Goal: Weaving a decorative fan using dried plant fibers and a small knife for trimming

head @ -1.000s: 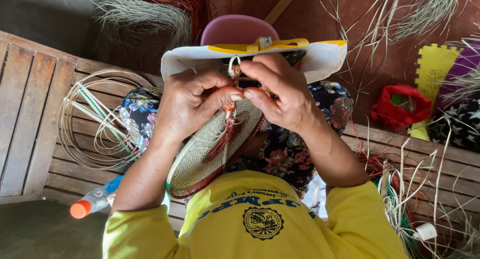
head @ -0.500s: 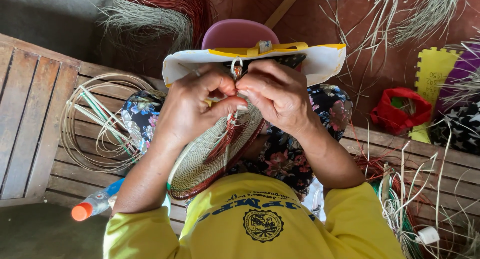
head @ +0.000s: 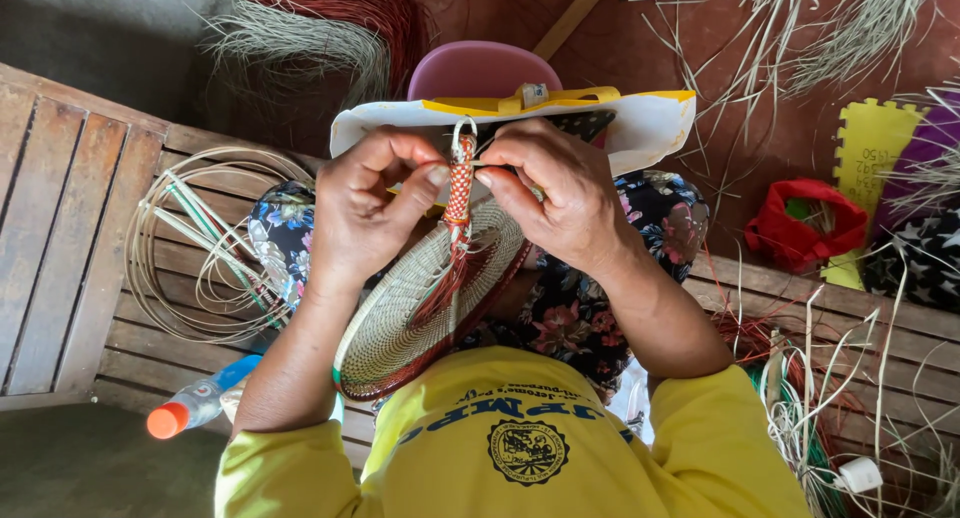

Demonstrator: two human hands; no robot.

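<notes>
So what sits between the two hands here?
In the head view, a red-and-white woven handle stands upright between the left hand and right hand, fingertips of both pinching it above the woven fan.

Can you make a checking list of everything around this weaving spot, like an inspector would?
Surface: brown slatted wooden bench.
Job's things: round woven straw fan with red-and-white braided handle, resting on the lap.
Clutter: coiled pale reed strips; plastic bottle with orange cap; loose straw bundles; red bag.
Hands: left hand and right hand pinch the handle's top.
Cables: nothing seen.
Surroundings: reddish floor, pink plastic stool.
</notes>
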